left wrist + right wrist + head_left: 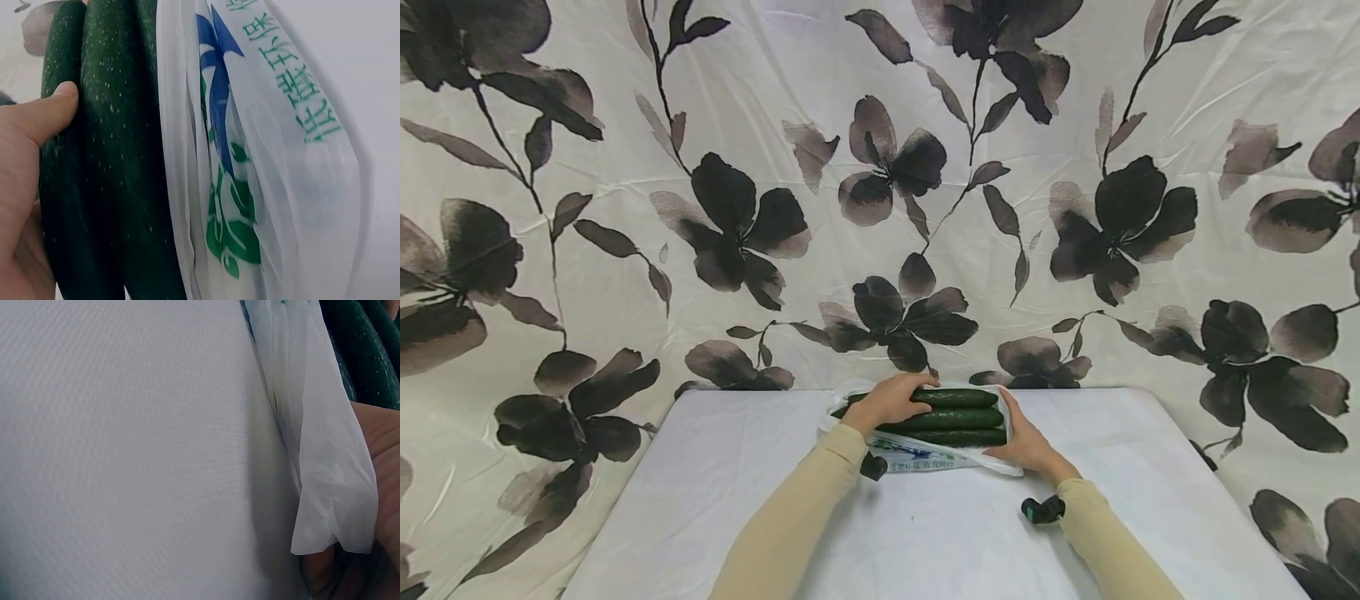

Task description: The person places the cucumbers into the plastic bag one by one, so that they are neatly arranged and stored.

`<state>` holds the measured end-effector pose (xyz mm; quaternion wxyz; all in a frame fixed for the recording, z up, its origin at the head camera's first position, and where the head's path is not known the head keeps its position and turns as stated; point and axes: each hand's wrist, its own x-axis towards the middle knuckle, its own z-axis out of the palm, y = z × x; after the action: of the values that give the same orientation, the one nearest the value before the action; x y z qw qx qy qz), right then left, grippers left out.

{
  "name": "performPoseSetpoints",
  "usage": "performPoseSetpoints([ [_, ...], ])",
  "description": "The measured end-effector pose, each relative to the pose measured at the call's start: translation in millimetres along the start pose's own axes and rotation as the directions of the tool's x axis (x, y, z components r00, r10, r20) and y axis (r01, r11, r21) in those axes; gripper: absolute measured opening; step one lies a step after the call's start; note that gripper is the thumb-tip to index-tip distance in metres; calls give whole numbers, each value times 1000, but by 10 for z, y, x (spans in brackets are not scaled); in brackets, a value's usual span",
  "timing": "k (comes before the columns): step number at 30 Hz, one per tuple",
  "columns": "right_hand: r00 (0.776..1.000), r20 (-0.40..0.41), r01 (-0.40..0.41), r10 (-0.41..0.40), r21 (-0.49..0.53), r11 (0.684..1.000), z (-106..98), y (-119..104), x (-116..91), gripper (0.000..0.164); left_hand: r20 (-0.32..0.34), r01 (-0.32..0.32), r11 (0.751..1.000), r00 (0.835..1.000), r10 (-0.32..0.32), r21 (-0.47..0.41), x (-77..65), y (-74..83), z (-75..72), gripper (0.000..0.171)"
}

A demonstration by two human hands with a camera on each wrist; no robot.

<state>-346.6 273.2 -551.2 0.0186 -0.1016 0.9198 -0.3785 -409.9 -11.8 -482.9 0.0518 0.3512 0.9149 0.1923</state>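
Observation:
Several dark green zucchini (958, 419) lie side by side in a white plastic bag (917, 461) with green print, near the table's far edge. My left hand (891, 402) reaches over them from the left and grips the farthest zucchini (62, 56). Its thumb lies on top in the left wrist view, the other fingers mostly hidden behind. At the bag's right end, my right hand (1028, 442) holds the opening. A flap of the bag (334, 469) covers part of that hand in the right wrist view, with fingers partly showing below.
The bag stands on a white-covered table (925, 533). Behind it hangs a pale cloth (820, 250) with dark flower print. Each wrist wears a small black camera, the right one (1042, 510) just above the tabletop.

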Motion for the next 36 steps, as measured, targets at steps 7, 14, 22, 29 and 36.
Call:
performPoseSetpoints([
  [7, 1000, -3, -5, 5, -16, 1000, 11, 2, -2, 124, -29, 27, 1000, 999, -27, -4, -68, -128, -14, 51],
  [14, 1000, -7, 12, -12, -7, 1000, 7, -13, -5, 123, -55, 69, 997, 996, -72, -43, -160, -196, -78, 52],
  [22, 1000, -3, -21, 21, 40, 999, -1, 5, -3, 120, -89, 77, 994, 992, -84, -79, -330, -331, -147, 52],
  [29, 1000, -4, -31, 31, 58, 998, -10, 26, -29, 115, -116, 96, 984, 987, -114, -148, -521, -520, -166, 51],
  [36, 999, 3, -42, 42, 39, 998, -24, 13, -71, 106, -157, 98, 974, 979, -131, -202, -727, -658, -182, 50],
])
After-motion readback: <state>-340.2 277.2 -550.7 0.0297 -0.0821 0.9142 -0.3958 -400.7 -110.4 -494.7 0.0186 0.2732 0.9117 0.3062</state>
